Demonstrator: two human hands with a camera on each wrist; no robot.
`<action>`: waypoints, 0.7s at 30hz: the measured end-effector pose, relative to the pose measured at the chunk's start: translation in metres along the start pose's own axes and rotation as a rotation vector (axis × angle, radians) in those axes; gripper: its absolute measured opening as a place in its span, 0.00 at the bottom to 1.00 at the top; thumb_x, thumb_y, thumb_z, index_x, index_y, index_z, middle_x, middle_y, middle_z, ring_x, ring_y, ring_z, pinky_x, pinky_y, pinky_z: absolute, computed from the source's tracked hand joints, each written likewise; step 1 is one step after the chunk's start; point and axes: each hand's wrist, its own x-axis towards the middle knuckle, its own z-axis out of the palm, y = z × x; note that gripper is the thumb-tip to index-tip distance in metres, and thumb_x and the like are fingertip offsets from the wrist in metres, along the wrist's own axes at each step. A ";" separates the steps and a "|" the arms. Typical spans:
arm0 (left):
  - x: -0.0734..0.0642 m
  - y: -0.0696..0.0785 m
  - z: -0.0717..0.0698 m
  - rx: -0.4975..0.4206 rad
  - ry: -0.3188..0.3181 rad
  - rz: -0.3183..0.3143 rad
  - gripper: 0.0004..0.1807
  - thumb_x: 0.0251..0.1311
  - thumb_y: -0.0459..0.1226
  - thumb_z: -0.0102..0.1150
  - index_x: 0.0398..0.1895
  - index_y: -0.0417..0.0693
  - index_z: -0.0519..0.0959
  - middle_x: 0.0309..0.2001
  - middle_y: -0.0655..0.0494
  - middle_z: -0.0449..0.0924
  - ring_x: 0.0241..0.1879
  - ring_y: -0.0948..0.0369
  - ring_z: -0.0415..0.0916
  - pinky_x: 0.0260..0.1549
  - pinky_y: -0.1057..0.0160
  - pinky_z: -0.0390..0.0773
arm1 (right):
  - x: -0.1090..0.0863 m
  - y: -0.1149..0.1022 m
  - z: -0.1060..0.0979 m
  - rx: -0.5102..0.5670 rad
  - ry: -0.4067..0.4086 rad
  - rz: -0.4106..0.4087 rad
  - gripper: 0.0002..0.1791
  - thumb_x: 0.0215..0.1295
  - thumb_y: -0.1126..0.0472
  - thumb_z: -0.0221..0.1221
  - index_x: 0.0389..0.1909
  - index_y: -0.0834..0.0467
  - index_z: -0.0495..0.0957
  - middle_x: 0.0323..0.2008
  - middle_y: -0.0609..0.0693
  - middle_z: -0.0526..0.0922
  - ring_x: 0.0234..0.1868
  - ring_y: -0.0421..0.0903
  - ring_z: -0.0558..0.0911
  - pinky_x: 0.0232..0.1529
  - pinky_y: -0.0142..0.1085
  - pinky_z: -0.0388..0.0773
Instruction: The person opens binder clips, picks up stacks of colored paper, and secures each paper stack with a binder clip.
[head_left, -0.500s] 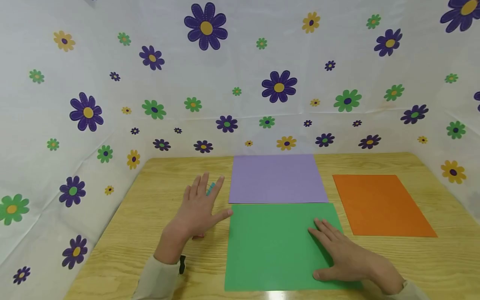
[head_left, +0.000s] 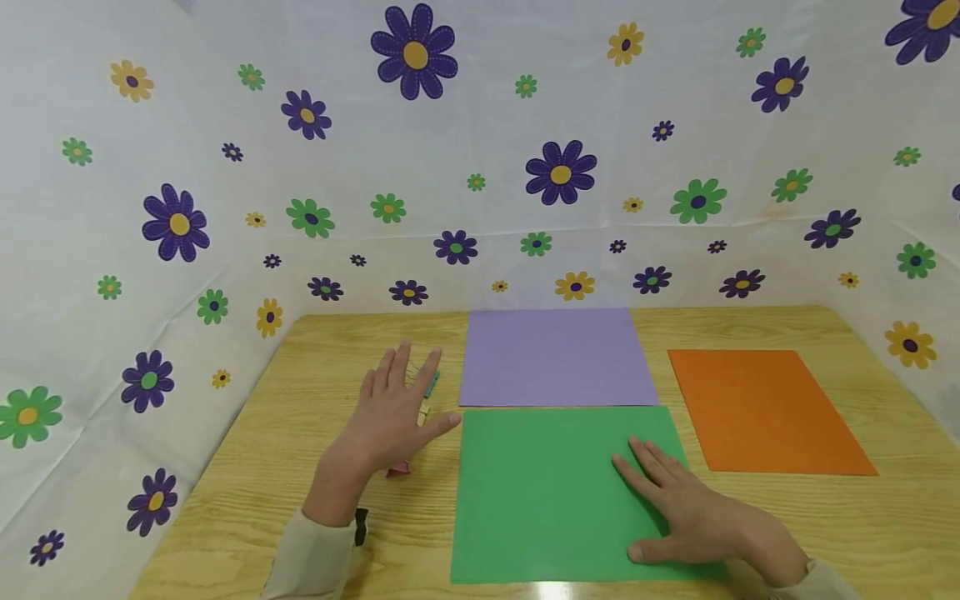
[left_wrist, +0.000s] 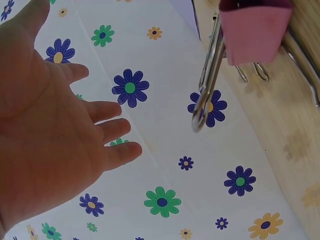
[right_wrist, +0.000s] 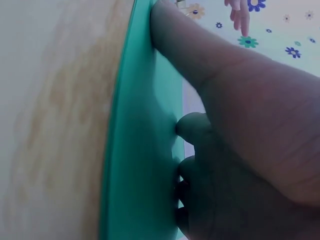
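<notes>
My left hand [head_left: 382,425] is held over a row of binder clips with its fingers spread and nothing in them. A teal binder clip [head_left: 432,384] and a yellow binder clip [head_left: 423,411] show between index finger and thumb. Under the palm, a pink binder clip [head_left: 400,469] is partly hidden; its pink body and metal handles fill the upper right of the left wrist view. Fingertips of my right hand [head_left: 690,508] rest on the right part of a green sheet [head_left: 540,492], thumb near its front edge.
Behind the green sheet lies a purple sheet [head_left: 555,358], against the back of the wooden table [head_left: 247,500]. To the right lies an orange sheet [head_left: 772,412]. A white flowered cloth [head_left: 480,125] encloses the table at the back and sides.
My left hand has shifted slightly left and back toward me, uncovering the yellow clip and more of the teal and pink ones. The right hand stays nearly still on the green sheet.
</notes>
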 end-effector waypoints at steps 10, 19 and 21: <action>-0.003 -0.004 -0.004 0.013 -0.006 -0.004 0.48 0.66 0.60 0.54 0.81 0.53 0.44 0.78 0.35 0.34 0.76 0.36 0.36 0.69 0.32 0.44 | 0.001 0.003 0.002 0.012 -0.022 0.012 0.56 0.61 0.33 0.60 0.80 0.54 0.44 0.78 0.65 0.39 0.76 0.70 0.40 0.67 0.68 0.45; -0.007 -0.009 -0.010 -0.022 -0.059 -0.044 0.48 0.68 0.61 0.51 0.81 0.54 0.41 0.78 0.33 0.36 0.74 0.32 0.42 0.66 0.30 0.52 | 0.001 -0.001 0.000 0.019 -0.031 0.041 0.56 0.61 0.32 0.60 0.79 0.56 0.46 0.78 0.65 0.40 0.76 0.70 0.40 0.68 0.68 0.44; -0.008 -0.011 -0.012 -0.024 -0.070 -0.055 0.48 0.68 0.61 0.50 0.81 0.54 0.40 0.77 0.32 0.37 0.73 0.30 0.44 0.64 0.29 0.54 | 0.001 -0.002 0.000 0.021 -0.032 0.042 0.56 0.61 0.32 0.60 0.79 0.56 0.46 0.78 0.65 0.40 0.76 0.70 0.40 0.68 0.68 0.44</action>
